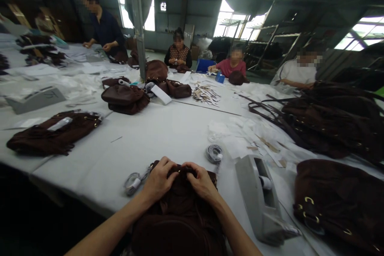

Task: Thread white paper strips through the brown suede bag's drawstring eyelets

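Note:
A dark brown bag (pixel 177 228) lies at the table's front edge, right before me. My left hand (pixel 160 178) grips its top edge from the left, thumb and fingers pinched on the material. From the other side my right hand (pixel 199 180) pinches the same edge, a short gap away. A small gold-coloured bit of metal glints between the two hands. Wrapped grey coiled straps lie close by: one coil (pixel 132 184) left of my left hand, another coil (pixel 214 153) beyond my right hand.
A grey tape dispenser (pixel 259 200) stands to the right, beside another brown bag (pixel 339 204). More bags are piled (pixel 336 120) at the far right. A wrapped bag (pixel 57 132) lies at left. Paper scraps (pixel 206 95) and a post (pixel 138 24) stand farther back, where several people work.

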`<state>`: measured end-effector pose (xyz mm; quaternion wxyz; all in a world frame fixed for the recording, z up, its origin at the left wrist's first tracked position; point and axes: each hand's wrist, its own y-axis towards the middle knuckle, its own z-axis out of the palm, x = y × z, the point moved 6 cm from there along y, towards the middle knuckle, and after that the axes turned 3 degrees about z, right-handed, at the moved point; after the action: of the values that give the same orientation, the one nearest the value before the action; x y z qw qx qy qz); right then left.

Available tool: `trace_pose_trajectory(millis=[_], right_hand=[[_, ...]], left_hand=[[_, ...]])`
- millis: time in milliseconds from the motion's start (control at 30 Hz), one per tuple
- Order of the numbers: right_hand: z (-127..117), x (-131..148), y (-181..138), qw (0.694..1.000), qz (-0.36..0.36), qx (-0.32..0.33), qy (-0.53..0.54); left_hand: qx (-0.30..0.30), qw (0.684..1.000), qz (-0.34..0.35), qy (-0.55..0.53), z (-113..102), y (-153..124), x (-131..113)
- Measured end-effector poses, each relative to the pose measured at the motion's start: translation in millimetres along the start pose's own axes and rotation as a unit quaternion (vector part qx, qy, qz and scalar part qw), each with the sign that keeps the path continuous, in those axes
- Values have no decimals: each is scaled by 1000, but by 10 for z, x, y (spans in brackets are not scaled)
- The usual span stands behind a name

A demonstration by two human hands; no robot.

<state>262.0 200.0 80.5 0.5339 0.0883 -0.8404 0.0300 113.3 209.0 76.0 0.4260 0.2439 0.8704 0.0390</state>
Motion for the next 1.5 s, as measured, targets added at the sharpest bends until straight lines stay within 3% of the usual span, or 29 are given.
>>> trace_pose_trajectory(millis=[133, 300, 600, 833, 1000, 1100, 1233, 1333, 1500], right_hand=[[57, 68, -6, 999, -30, 35, 3], [72, 36, 58, 999, 2, -19, -49], [76, -82, -6, 992, 36, -84, -86], [84, 24, 12, 984, -37, -38, -169], [171, 146, 103, 937, -121, 13, -328], [20, 59, 63, 942, -128, -23, -311], [-390, -202, -159, 957, -83, -105, -259], [-522, -324, -320, 959, -35, -95, -266], [-471, -280, -373, 964, 0, -73, -255]], left_hand=[[62, 996, 21, -53, 131, 108, 89], [66, 996, 8, -54, 187, 145, 206], [14, 999, -9, -33, 246, 108, 245], [10, 999, 7, -44, 230, 95, 232], [-3, 999, 13, -46, 220, 95, 245], [-16, 999, 9, -50, 194, 89, 247], [-26, 998, 8, -64, 164, 66, 238], [-27, 997, 29, -70, 186, 29, 244], [29, 996, 65, -45, 166, 11, 285]])
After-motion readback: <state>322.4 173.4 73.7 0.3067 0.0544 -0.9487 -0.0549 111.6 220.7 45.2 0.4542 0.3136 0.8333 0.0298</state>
